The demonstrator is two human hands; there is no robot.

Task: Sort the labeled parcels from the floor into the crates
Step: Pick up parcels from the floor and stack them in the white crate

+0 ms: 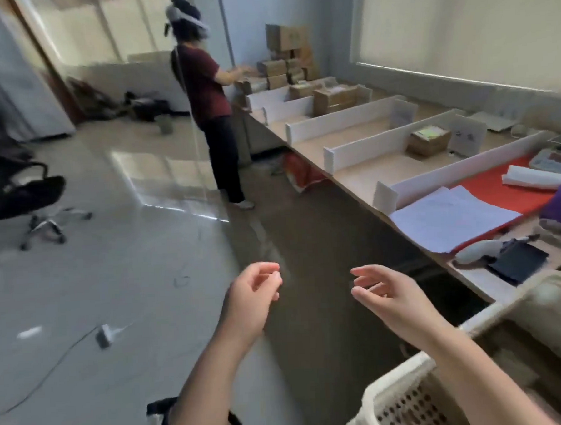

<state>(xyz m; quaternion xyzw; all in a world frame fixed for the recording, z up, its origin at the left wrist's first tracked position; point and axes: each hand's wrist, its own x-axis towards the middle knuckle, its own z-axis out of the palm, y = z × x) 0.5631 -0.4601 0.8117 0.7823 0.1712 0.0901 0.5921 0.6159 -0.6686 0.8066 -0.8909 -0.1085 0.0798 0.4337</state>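
Note:
Both my hands hang in front of me over the floor and hold nothing. My left hand (254, 295) has loosely curled fingers. My right hand (384, 291) is relaxed, fingers pointing left. A white perforated crate (409, 397) stands at the bottom right, under my right forearm. Along the right runs a long bench split by white dividers (360, 143) into bays. One brown parcel (428, 141) with a label lies in a near bay. More brown parcels (335, 99) fill the far bays and are stacked in the corner (288, 54).
Another person (208, 96) with a headset stands at the far end of the bench, hands on the parcels. An office chair (21, 196) is at the left. A cable and small adapter (102, 335) lie on the floor. Papers, a red sheet (499, 194) and a dark wallet-like item (519, 261) cover the near bench.

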